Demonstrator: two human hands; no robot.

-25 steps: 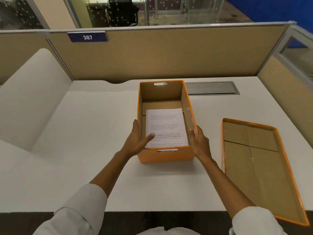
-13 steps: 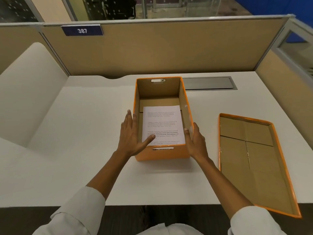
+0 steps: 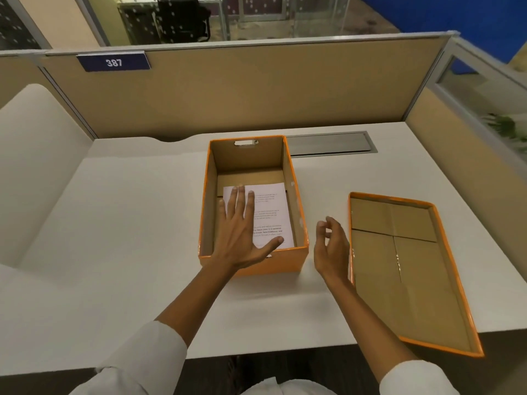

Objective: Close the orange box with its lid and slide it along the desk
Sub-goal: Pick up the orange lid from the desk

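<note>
The box (image 3: 253, 206) stood open on the worktop (image 3: 128, 223), near its middle, with its long sides running away from the person. A cut-out handle (image 3: 246, 142) showed in its far end wall. A printed sheet (image 3: 268, 215) lay flat on the bottom, towards the near end.

The left hand (image 3: 242, 232) reached over the near wall into the box. Its fingers (image 3: 241, 198) were spread and pointed away, palm down above the sheet, thumb out to the right. Whether the palm pressed on the paper or only hovered over it was hard to tell from this angle. It gripped nothing.

The right hand (image 3: 332, 249) hung in the gap between the box and the lid (image 3: 405, 269), touching neither, as far as could be seen. Its fingers were loosely curled and apart, and it held nothing.

The lid lay well to the right of the box, upside down, with its brown inside facing up and its orange rim raised around it. Its near corner jutted past the front edge of the worktop.

Behind the box a grey metal plate (image 3: 330, 143) sat flush in the worktop, just beside the box's far right corner. A tan partition (image 3: 256, 89) closed off the back, with a blue plate (image 3: 113, 62) reading 387 near its top left. White sleeves (image 3: 137, 363) covered both forearms near the bottom of the view.
</note>
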